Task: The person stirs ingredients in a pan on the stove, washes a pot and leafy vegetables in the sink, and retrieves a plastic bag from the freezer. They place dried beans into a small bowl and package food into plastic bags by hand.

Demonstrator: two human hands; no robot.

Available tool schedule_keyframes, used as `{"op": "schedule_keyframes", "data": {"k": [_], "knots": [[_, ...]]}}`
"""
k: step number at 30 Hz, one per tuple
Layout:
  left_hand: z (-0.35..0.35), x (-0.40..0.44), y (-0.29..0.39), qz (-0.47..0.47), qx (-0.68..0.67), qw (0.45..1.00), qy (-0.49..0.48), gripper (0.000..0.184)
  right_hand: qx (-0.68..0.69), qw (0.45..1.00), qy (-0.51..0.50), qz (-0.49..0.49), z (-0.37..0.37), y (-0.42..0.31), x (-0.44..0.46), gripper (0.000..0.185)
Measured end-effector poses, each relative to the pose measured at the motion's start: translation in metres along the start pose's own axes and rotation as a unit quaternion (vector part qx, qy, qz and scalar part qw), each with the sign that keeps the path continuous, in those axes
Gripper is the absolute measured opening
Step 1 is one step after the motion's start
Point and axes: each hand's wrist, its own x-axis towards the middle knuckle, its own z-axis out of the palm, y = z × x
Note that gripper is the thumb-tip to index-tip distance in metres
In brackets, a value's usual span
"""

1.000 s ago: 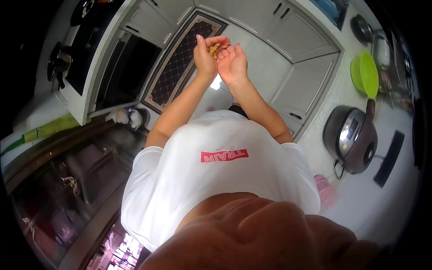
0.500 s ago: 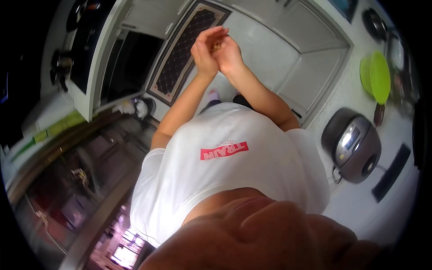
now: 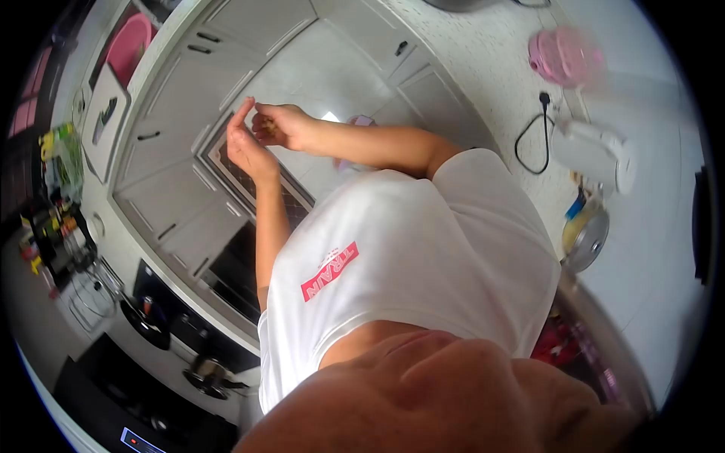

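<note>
My right hand point(image 3: 288, 127) is cupped, its fingers curled around several small yellowish-brown pieces point(image 3: 269, 127) that lie in the palm. They look like nuts or beans, too small to name surely. Close beside it, my left hand point(image 3: 251, 151) is raised with its fingers stretched and slightly bent. It faces the right hand's fingertips like a guard, and nothing shows in it. Both hands are held out in front of my white shirt, above the floor.
Grey cabinets run along the left, under a counter point(image 3: 124, 198) with a chopping board point(image 3: 104, 124) and a pink basin point(image 3: 130, 47). A stove with pots point(image 3: 210, 377) is at lower left. On the right counter are a pink container point(image 3: 565, 57) and a black-plugged cord point(image 3: 545, 136).
My body has turned, so the cabinets and counter with the chopping board now show at left. The hands appear further left and lower, slightly more apart, with the small pieces still in the right palm.
</note>
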Motion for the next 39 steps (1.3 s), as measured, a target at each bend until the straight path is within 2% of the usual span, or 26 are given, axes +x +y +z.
{"op": "schedule_keyframes", "data": {"k": [4, 7, 12, 15, 18, 24, 29, 35, 37, 39], "knots": [[0.019, -0.016, 0.001, -0.005, -0.029, 0.997, -0.069, 0.05, -0.008, 0.997, 0.035, -0.062, -0.035, -0.008, -0.024, 0.031], [0.03, -0.028, -0.001, -0.023, -0.029, 0.992, -0.121, 0.046, 0.038, 0.994, 0.031, -0.097, -0.062, -0.017, -0.043, 0.03], [0.037, -0.044, -0.003, -0.079, -0.041, 0.985, -0.148, 0.043, 0.052, 0.982, 0.091, -0.16, -0.089, -0.034, -0.064, 0.031], [0.032, -0.05, -0.007, -0.108, -0.04, 0.986, -0.123, 0.039, 0.062, 0.977, 0.05, -0.197, -0.104, -0.051, -0.073, 0.03], [0.023, -0.055, -0.015, -0.149, -0.058, 0.98, -0.115, 0.037, 0.066, 0.971, 0.065, -0.218, -0.125, -0.068, -0.083, 0.03], [0.008, -0.061, -0.02, -0.171, -0.081, 0.978, -0.088, 0.032, 0.073, 0.962, 0.057, -0.256, -0.144, -0.079, -0.093, 0.029], [-0.004, -0.064, -0.024, -0.208, -0.103, 0.971, -0.058, 0.031, 0.057, 0.967, 0.041, -0.246, -0.122, -0.068, -0.082, 0.024], [-0.021, -0.061, -0.032, -0.224, -0.137, 0.965, -0.021, 0.026, 0.049, 0.981, -0.012, -0.187, -0.096, -0.06, -0.055, 0.014], [-0.027, -0.06, -0.033, -0.227, -0.132, 0.965, -0.008, 0.025, 0.027, 0.984, 0.033, -0.175, -0.076, -0.058, -0.052, 0.015], [-0.039, -0.057, -0.033, -0.232, -0.126, 0.965, 0.005, 0.024, 0.028, 0.989, -0.013, -0.147, -0.076, -0.057, -0.041, 0.017]]}}
